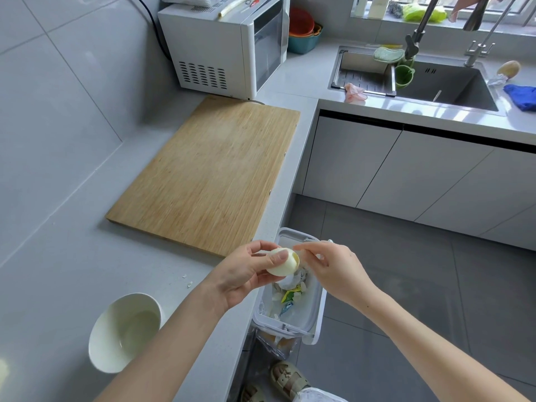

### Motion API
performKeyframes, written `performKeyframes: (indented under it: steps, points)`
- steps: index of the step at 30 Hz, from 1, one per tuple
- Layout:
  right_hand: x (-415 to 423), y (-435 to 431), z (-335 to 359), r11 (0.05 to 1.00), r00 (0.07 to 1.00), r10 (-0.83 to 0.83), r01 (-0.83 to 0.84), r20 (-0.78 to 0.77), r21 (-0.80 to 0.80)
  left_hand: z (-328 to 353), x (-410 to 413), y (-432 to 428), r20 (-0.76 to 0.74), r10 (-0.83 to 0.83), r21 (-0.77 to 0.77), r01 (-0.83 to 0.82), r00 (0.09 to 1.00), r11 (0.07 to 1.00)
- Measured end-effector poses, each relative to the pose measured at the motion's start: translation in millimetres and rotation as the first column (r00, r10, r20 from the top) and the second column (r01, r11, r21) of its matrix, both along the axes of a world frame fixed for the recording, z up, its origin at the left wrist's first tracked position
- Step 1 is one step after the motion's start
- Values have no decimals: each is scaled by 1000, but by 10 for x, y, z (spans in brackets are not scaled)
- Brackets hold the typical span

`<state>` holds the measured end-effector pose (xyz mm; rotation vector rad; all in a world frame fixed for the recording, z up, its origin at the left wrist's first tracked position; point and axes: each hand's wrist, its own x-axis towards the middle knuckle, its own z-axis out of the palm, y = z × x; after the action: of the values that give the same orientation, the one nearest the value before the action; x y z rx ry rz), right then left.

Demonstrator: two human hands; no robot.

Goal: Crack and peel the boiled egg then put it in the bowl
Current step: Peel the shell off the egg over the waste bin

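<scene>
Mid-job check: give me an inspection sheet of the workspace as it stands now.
Surface: grey counter with a bare wooden cutting board.
Job's things: egg mostly peeled, held over the waste bin; white bowl holds no egg.
Clutter: shell bits on the counter.
Hands: left hand holds the egg; right hand pinches at its end.
Cables: black cord behind the microwave.
Surroundings: sink, faucet, blue cloth, stacked coloured bowls.
</scene>
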<state>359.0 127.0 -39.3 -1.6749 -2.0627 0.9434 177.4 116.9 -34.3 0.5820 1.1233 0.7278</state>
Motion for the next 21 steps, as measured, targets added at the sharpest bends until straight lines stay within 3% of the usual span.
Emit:
performKeyframes:
  steps: [3,5,8,14,21]
  points:
    - [-27,8,109,993,973,-25,-4,-229,-122,-15,0,4,-56,-39,68,43,998,997]
    - [-58,2,184,982,953,-3,-54,-304,-181,-16,4,0,-116,-72,125,87,991,988]
    - [-53,16,193,981,951,11,-70,-309,-181,-6,19,1,-208,-109,200,151,972,968]
    - [-47,8,135,991,979,115,-125,-166,-53,11,15,13,-284,-120,226,189,951,956]
    - [-53,22,204,969,961,85,-142,-262,-204,25,7,12,-373,-140,226,236,917,945]
